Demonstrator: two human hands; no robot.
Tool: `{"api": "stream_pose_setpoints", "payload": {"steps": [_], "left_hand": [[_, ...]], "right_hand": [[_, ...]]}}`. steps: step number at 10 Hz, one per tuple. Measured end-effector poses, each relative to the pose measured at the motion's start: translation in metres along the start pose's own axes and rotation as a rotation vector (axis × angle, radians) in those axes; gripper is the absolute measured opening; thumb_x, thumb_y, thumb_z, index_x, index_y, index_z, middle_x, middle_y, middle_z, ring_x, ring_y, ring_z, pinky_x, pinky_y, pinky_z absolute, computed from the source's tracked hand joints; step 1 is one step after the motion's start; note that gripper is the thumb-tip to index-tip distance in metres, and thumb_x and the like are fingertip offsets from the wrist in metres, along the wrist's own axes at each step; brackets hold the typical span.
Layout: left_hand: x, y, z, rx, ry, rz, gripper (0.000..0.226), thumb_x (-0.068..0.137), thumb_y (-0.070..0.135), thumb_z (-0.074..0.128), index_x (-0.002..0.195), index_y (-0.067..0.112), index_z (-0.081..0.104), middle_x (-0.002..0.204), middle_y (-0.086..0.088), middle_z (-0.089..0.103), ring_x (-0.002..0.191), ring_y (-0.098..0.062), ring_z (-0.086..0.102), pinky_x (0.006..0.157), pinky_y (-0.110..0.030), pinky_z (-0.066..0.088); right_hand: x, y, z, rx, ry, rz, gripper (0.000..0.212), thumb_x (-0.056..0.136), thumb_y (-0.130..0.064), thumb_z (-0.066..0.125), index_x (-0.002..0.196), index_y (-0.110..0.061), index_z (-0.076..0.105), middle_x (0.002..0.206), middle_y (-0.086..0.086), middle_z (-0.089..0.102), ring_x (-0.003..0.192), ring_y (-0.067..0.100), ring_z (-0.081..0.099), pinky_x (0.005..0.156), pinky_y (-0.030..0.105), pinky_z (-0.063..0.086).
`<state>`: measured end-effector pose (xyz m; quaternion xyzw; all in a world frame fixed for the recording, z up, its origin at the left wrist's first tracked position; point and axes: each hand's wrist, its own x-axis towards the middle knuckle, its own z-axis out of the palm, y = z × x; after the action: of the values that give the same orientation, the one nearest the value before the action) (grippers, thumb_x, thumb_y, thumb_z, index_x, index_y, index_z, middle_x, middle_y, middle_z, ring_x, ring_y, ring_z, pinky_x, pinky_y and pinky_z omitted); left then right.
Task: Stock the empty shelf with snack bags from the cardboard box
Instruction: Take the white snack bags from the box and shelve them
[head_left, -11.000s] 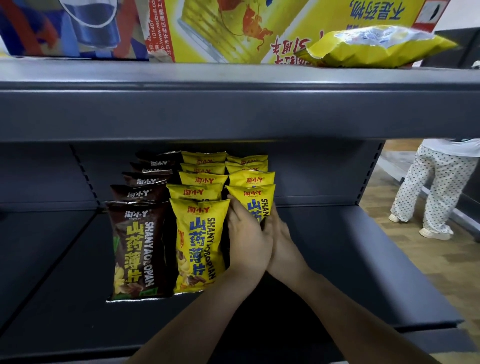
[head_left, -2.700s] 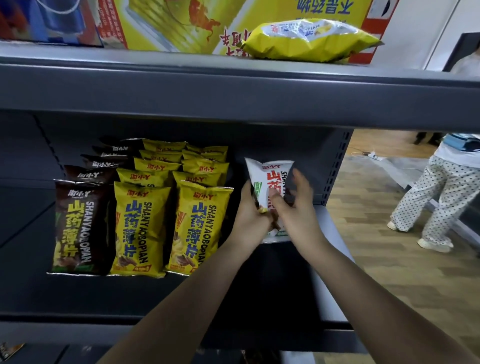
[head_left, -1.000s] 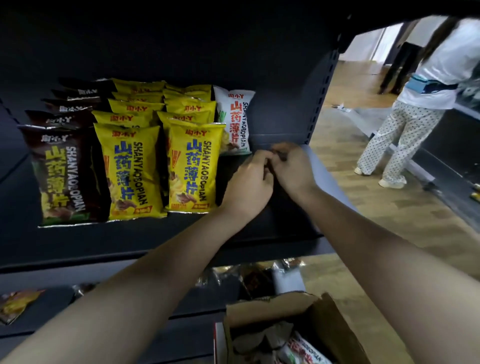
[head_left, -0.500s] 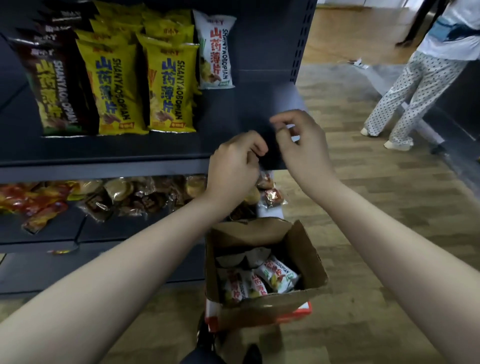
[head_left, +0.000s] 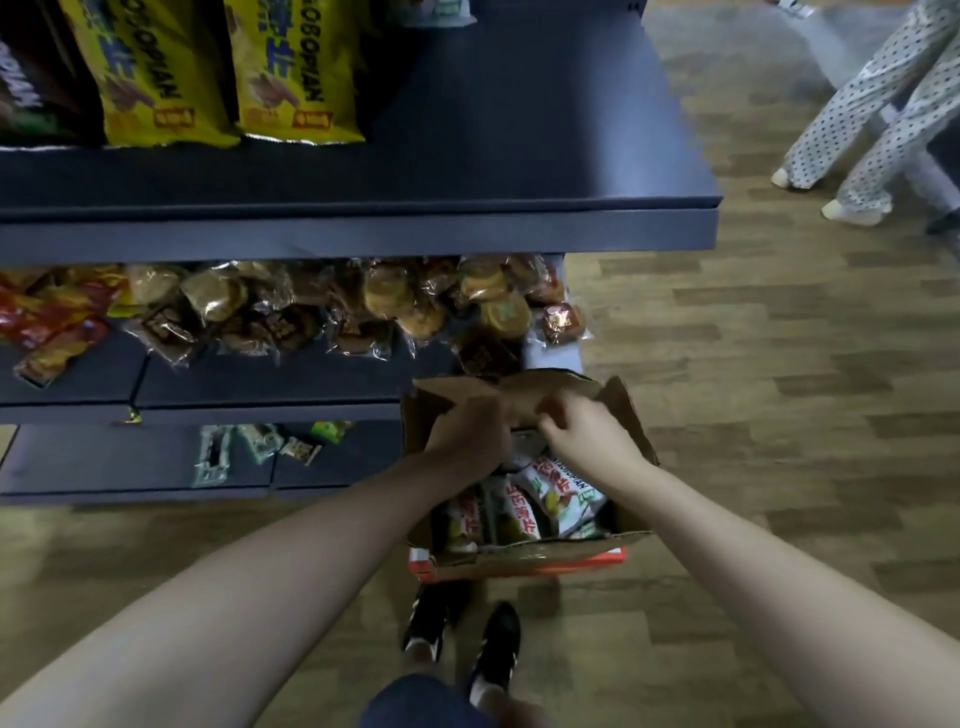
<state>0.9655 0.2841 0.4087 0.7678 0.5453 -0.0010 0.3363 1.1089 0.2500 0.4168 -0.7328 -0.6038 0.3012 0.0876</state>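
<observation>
Both hands, up at the shelf (head_left: 519, 156) with a white bag a few seconds ago, have dropped into the box (head_left: 524, 553) at lower centre, left hand (head_left: 467, 441) and right hand (head_left: 587, 434) over its bags (head_left: 545, 501), the view tipping floorward.
</observation>
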Motion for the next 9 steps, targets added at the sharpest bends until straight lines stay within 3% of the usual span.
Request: {"api": "stream_pose_setpoints", "payload": {"steps": [1,2,3,4,5,6,7,8,9], "left_hand": [[0.01,-0.018,0.028,-0.052,-0.076,-0.105,0.022,0.095,0.022,0.042,0.103,0.014,0.061,0.111,-0.009,0.062,0.102,-0.031,0.058,0.083,-0.036,0.046],[0.026,-0.039,0.051,-0.075,-0.157,-0.227,0.023,0.097,0.024,0.041,0.102,0.01,0.058,0.111,-0.013,0.06,0.103,-0.033,0.057,0.085,-0.037,0.045],[0.041,-0.061,0.076,-0.127,-0.244,-0.289,0.026,0.096,0.013,0.045,0.116,0.004,0.056,0.12,-0.017,0.057,0.108,-0.035,0.055,0.086,-0.034,0.045],[0.051,-0.074,0.096,-0.244,-0.27,-0.423,0.041,0.094,0.012,0.049,0.135,0.003,0.044,0.137,-0.015,0.047,0.124,-0.033,0.047,0.101,-0.033,0.04],[0.046,-0.073,0.101,-0.21,-0.303,-0.541,0.042,0.095,0.01,0.045,0.134,-0.004,0.043,0.135,-0.019,0.05,0.123,-0.032,0.05,0.096,-0.03,0.043],[0.045,-0.074,0.118,-0.268,-0.352,-0.56,0.037,0.096,0.008,0.044,0.131,-0.004,0.047,0.132,-0.02,0.053,0.12,-0.031,0.053,0.087,-0.027,0.046],[0.047,-0.075,0.133,-0.331,-0.357,-0.64,0.043,0.095,0.008,0.045,0.136,-0.003,0.041,0.131,-0.021,0.053,0.116,-0.033,0.057,0.076,-0.032,0.047],[0.048,-0.075,0.137,-0.354,-0.399,-0.681,0.049,0.093,0.004,0.048,0.139,-0.004,0.034,0.13,-0.022,0.053,0.111,-0.034,0.059,0.063,-0.026,0.047],[0.049,-0.078,0.14,-0.348,-0.386,-0.693,0.05,0.091,0.002,0.051,0.138,-0.004,0.035,0.13,-0.023,0.053,0.096,-0.032,0.062,0.05,-0.019,0.041]], "right_hand": [[0.017,0.02,0.026,-0.069,-0.182,0.053,0.019,0.083,-0.031,0.044,0.086,-0.017,0.056,0.079,0.002,0.061,0.075,0.027,0.059,0.065,0.038,0.053],[0.032,0.035,0.043,-0.131,-0.291,0.115,0.017,0.083,-0.032,0.046,0.085,-0.019,0.056,0.086,0.005,0.058,0.085,0.031,0.059,0.064,0.037,0.049],[0.044,0.054,0.06,-0.254,-0.344,0.184,0.038,0.091,-0.033,0.051,0.123,-0.012,0.047,0.123,0.014,0.047,0.117,0.037,0.045,0.091,0.046,0.045],[0.052,0.072,0.076,-0.295,-0.379,0.279,0.044,0.093,-0.024,0.051,0.128,-0.004,0.036,0.131,0.02,0.039,0.124,0.04,0.036,0.1,0.045,0.035],[0.059,0.085,0.098,-0.193,-0.456,0.446,0.055,0.093,-0.023,0.052,0.136,-0.001,0.026,0.139,0.023,0.034,0.132,0.039,0.032,0.107,0.041,0.029],[0.061,0.092,0.111,-0.092,-0.529,0.59,0.065,0.089,-0.031,0.062,0.133,0.001,0.028,0.14,0.021,0.039,0.131,0.034,0.04,0.105,0.036,0.034],[0.06,0.102,0.117,-0.088,-0.555,0.584,0.069,0.083,-0.029,0.069,0.131,0.004,0.033,0.134,0.02,0.046,0.123,0.033,0.049,0.094,0.032,0.043],[0.06,0.109,0.123,-0.085,-0.619,0.548,0.065,0.075,-0.026,0.077,0.123,0.005,0.047,0.118,0.016,0.06,0.104,0.022,0.06,0.082,0.029,0.046],[0.062,0.103,0.125,-0.12,-0.743,0.531,0.032,0.072,-0.027,0.081,0.089,-0.007,0.063,0.091,0.011,0.065,0.073,0.016,0.057,0.067,0.029,0.049]]}}
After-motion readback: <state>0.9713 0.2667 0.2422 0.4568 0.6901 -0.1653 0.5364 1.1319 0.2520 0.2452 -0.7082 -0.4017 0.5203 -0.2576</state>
